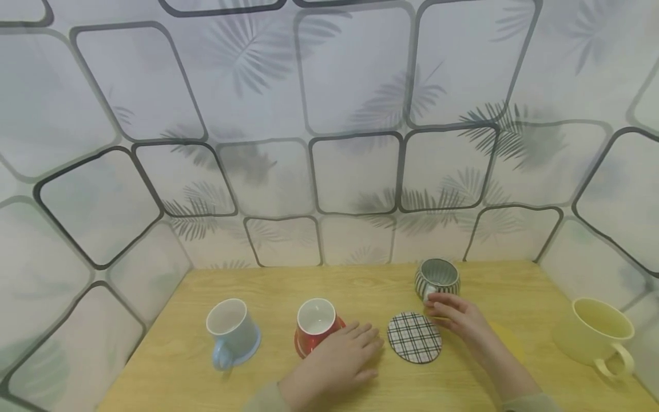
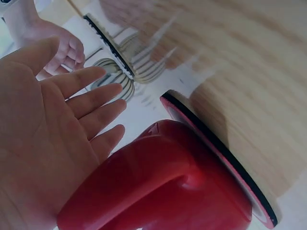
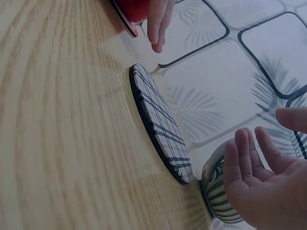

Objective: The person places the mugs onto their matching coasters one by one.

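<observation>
- Left hand (image 1: 340,357): fingers pretty straight and a bit spread, not gripping anything, right beside the red mug (image 1: 308,340), lower middle of the frame
- Right hand (image 1: 463,321): fingers loosely bent, thumb apart, right by the striped cup (image 1: 437,276), just right of center. Can't tell if they're touching
- Plaid coaster (image 1: 414,337) lies flat on the bench (image 1: 180,392) between both hands
- Blue mug (image 1: 234,330) lower left, yellow mug (image 1: 587,335) lower right
</observation>
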`<act>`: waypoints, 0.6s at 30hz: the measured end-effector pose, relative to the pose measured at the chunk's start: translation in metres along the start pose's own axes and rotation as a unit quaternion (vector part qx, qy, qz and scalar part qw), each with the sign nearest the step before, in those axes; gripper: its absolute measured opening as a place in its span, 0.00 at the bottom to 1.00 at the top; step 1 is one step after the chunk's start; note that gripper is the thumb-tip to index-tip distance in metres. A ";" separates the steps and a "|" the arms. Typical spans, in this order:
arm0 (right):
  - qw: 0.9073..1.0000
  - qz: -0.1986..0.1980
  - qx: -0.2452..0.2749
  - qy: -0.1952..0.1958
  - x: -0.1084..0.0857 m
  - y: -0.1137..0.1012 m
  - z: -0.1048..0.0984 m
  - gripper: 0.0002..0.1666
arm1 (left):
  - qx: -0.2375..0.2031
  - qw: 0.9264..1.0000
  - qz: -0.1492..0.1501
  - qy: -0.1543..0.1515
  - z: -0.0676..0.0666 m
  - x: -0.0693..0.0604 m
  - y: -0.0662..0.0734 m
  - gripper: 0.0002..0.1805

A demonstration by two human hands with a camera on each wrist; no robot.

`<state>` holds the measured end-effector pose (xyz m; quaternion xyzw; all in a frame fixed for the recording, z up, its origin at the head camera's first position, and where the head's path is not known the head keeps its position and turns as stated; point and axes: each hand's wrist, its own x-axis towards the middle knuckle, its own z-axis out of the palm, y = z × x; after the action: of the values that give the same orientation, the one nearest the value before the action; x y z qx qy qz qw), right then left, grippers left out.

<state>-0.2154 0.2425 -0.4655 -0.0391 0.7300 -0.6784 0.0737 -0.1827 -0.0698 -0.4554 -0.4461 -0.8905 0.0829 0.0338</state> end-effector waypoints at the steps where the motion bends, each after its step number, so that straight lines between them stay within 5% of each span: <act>1: 1.000 0.000 0.002 0.001 0.001 0.000 -0.001 0.24 | 0.002 1.000 0.001 0.001 0.000 0.001 0.000 0.32; 18: 1.000 0.016 0.019 0.017 0.006 0.008 -0.015 0.22 | 0.028 1.000 -0.003 -0.002 0.009 0.023 0.001 0.33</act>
<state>-0.2237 0.2564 -0.4724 -0.0143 0.7189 -0.6912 0.0729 -0.1973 -0.0517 -0.4647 -0.4418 -0.8894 0.1090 0.0445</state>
